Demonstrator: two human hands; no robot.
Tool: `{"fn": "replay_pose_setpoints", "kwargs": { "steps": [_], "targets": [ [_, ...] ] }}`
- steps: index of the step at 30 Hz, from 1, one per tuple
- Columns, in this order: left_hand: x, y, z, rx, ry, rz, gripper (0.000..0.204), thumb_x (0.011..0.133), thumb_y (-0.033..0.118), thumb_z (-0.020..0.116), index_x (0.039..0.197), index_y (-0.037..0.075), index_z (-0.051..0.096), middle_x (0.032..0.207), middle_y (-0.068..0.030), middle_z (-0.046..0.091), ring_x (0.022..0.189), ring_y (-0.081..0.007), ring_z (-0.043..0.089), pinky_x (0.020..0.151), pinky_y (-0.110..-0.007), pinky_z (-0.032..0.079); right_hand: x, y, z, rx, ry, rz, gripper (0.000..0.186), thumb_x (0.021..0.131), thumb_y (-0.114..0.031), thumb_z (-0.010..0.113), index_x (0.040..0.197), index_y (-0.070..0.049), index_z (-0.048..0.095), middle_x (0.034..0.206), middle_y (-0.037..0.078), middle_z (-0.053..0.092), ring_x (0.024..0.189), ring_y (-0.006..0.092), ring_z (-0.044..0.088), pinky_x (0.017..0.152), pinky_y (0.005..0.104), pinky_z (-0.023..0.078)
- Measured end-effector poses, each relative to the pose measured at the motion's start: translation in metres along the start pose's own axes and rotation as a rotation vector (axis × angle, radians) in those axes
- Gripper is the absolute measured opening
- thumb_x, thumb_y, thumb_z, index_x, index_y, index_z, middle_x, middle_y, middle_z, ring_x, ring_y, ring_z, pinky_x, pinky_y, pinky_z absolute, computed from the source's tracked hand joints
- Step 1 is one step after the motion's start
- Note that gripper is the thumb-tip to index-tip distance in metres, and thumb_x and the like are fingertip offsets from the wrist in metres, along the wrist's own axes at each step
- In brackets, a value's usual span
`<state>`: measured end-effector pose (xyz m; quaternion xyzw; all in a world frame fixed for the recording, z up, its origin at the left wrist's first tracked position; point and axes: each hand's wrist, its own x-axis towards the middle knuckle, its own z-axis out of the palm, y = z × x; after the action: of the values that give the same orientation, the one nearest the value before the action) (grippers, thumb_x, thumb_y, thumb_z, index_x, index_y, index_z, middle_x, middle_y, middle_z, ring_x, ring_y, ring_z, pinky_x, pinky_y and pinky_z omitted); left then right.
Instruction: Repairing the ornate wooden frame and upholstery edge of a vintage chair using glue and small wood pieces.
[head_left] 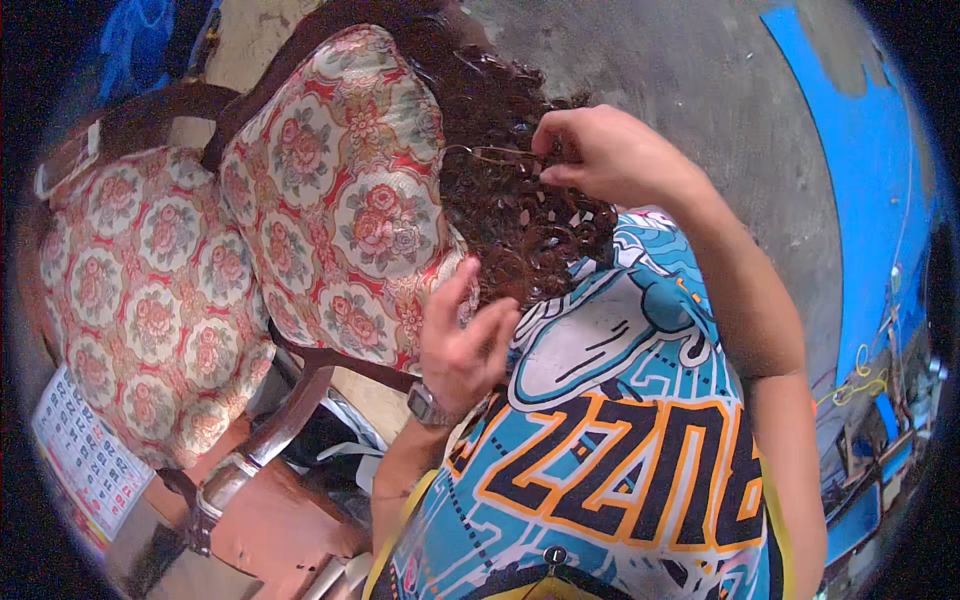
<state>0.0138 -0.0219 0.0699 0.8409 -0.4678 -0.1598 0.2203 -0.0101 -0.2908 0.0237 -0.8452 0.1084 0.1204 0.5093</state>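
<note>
While right hand [612,150] is pinching thread [495,152], likely limp, by its right end, left hand [455,350] is hovering open near cushion [370,225].

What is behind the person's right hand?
Behind the right hand, a glossy dark brown curly piece and grey floor show. A thin strand stretches from the hand toward the floral cushion. Whatever lies directly behind the hand is covered.

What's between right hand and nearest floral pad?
Head view: dark brown curly material, with a thin strand crossing it between right hand and floral pad.
</note>
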Motion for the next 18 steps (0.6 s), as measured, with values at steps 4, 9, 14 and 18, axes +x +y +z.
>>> {"fn": "replay_pose_setpoints", "kwargs": {
  "steps": [4,9,14,18],
  "targets": [
    [-0.007,-0.010,0.003,0.136,0.080,-0.257,0.011,0.079,0.010,0.068,0.088,0.005,0.069,0.132,-0.0192,0.044,0.110,-0.0330,0.052,0.094,-0.041,0.042,-0.009,0.016,-0.002,-0.270,0.044,0.071,0.022,0.075,-0.020,0.071,0.090,-0.005,0.064,0.083,0.016,0.066,0.080,0.0332,0.063,0.070,0.0401,0.049],
    [-0.017,-0.010,0.032,-0.091,0.144,-0.240,0.012,0.075,0.010,0.071,0.086,0.005,0.070,0.124,-0.0175,0.050,0.103,-0.0294,0.054,0.090,-0.039,0.044,-0.044,0.075,-0.020,-0.089,-0.042,0.244,0.021,0.079,-0.019,0.069,0.082,-0.001,0.060,0.070,0.014,0.062,0.064,0.0251,0.058,0.059,0.0371,0.044],
    [-0.007,-0.009,0.056,-0.233,0.136,-0.227,0.011,0.072,0.013,0.075,0.076,0.007,0.067,0.113,-0.0153,0.055,0.098,-0.0293,0.054,0.084,-0.040,0.045,-0.065,0.088,-0.024,-0.062,-0.102,0.339,0.022,0.083,-0.018,0.067,0.079,0.001,0.057,0.064,0.009,0.058,0.059,0.0164,0.053,0.055,0.0325,0.041],
    [0.024,0.013,0.044,0.076,-0.005,-0.040,0.017,0.074,0.022,0.072,0.073,0.007,0.065,0.113,-0.0149,0.054,0.099,-0.0327,0.050,0.082,-0.043,0.044,-0.084,0.074,-0.054,0.599,-0.148,0.194,0.025,0.084,-0.022,0.066,0.075,-0.002,0.053,0.060,0.001,0.054,0.053,0.0096,0.052,0.046,0.0243,0.039]
  ]
}}
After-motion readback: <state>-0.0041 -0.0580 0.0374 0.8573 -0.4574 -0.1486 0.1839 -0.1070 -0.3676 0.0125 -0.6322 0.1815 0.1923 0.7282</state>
